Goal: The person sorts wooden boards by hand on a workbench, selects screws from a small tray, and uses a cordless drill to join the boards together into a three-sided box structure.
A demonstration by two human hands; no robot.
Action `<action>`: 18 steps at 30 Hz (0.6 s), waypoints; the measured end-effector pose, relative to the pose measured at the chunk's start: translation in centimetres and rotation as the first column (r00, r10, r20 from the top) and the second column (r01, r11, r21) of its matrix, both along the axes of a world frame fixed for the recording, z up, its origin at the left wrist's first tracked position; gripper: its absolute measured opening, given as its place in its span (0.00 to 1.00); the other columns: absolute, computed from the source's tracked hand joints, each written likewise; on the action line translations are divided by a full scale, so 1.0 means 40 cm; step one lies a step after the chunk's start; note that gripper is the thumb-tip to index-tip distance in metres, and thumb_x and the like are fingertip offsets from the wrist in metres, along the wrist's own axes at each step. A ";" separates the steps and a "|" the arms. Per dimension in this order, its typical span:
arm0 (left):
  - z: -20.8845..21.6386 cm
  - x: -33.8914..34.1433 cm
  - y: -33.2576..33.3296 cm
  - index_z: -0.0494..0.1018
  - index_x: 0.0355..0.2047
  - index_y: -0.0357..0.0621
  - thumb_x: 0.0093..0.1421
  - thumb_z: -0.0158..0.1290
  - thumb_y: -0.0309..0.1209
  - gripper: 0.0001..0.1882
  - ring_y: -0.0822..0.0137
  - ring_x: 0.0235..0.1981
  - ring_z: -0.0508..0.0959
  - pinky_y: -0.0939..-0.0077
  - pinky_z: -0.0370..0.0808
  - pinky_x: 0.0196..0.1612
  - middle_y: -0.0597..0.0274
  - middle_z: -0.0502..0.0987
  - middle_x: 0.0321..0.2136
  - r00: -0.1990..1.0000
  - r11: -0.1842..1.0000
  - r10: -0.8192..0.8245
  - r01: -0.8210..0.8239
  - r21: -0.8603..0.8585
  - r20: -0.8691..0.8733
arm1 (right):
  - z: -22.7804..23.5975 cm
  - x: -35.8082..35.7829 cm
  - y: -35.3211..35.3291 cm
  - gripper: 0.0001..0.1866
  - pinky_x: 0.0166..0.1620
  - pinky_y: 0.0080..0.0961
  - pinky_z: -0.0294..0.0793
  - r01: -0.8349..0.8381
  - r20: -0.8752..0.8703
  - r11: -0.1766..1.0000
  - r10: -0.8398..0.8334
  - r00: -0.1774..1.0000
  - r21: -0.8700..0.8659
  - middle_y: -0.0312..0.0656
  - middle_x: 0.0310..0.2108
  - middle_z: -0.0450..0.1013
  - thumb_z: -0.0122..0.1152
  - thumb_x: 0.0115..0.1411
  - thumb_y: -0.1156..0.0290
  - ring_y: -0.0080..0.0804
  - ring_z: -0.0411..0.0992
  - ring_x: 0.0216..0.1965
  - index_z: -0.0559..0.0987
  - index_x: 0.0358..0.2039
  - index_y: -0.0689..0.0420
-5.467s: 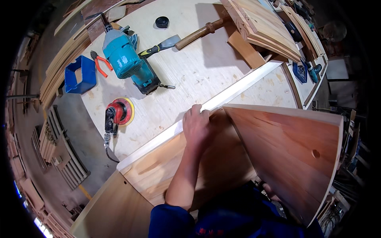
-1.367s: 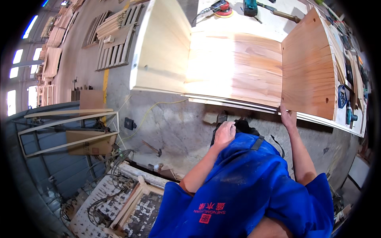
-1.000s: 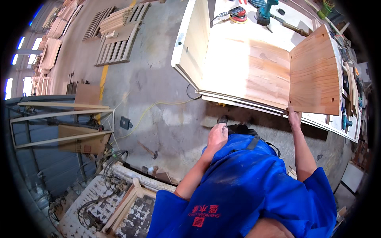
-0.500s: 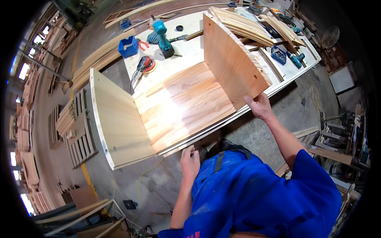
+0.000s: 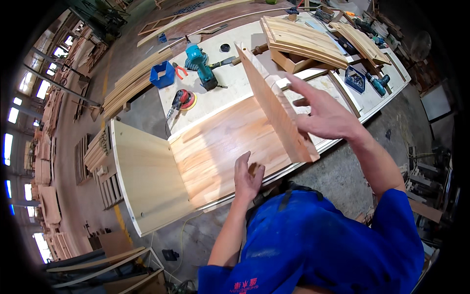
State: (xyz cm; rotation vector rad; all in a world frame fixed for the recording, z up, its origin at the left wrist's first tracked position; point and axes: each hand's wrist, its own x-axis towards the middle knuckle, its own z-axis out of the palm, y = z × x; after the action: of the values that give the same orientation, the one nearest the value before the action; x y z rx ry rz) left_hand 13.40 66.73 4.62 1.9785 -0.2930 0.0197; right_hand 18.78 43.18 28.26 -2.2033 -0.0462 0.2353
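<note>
A wooden box-like assembly lies on the workbench: a glossy flat wooden panel (image 5: 220,142) with a pale left side panel (image 5: 152,181) and a right side panel (image 5: 274,103) standing at its ends. The right side panel is seen nearly edge-on, its top tilted to the left. My right hand (image 5: 325,112) is at the outer side of that panel, fingers stretched and spread; whether its thumb touches the wood I cannot tell. Over the near edge of the flat panel is my left hand (image 5: 248,179), fingers apart and holding nothing.
Behind the assembly lie a teal cordless drill (image 5: 200,66), a red sander (image 5: 183,100), a blue bin (image 5: 162,74) and red-handled pliers (image 5: 180,70). Stacked wooden panels (image 5: 303,39), a blue tray of screws (image 5: 355,79) and another drill (image 5: 378,84) are at the right.
My right hand has moved from the right panel's near corner up along its outer side. My left hand has risen over the flat panel. The right panel now appears more edge-on.
</note>
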 end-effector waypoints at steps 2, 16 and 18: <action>0.033 0.005 -0.057 0.63 0.59 0.35 0.55 0.62 0.28 0.33 0.53 0.52 0.71 0.62 0.72 0.53 0.45 0.67 0.53 0.999 0.998 -0.045 0.046 0.037 -0.020 | -0.033 0.033 -0.057 0.39 0.52 0.39 0.74 -0.104 0.144 0.994 0.109 0.984 -0.040 0.61 0.54 0.67 0.56 0.51 0.69 0.54 0.70 0.50 0.59 0.64 0.63; -0.085 -0.158 0.203 0.68 0.54 0.35 0.61 0.57 0.27 0.21 0.66 0.44 0.76 0.72 0.75 0.50 0.58 0.76 0.43 0.722 0.808 0.463 -0.582 -0.091 -0.514 | -0.044 0.191 0.015 0.50 0.35 0.44 0.75 -0.222 0.121 0.935 0.263 0.957 -0.276 0.61 0.22 0.73 0.53 0.48 0.62 0.57 0.74 0.25 0.45 0.62 0.84; -0.093 -0.240 0.350 0.72 0.49 0.35 0.62 0.55 0.26 0.15 0.68 0.42 0.77 0.72 0.76 0.48 0.59 0.77 0.39 0.543 0.640 0.576 -0.765 -0.077 -0.611 | 0.014 0.192 0.047 0.47 0.36 0.43 0.75 -0.276 -0.098 0.929 0.260 0.961 -0.247 0.60 0.21 0.74 0.52 0.48 0.65 0.56 0.75 0.26 0.46 0.62 0.83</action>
State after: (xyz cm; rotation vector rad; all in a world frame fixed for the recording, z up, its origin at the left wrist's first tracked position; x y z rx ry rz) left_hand 3.82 80.73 0.91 1.5422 0.8422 0.0156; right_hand 26.46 45.07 28.83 -2.4452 -0.2986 0.4889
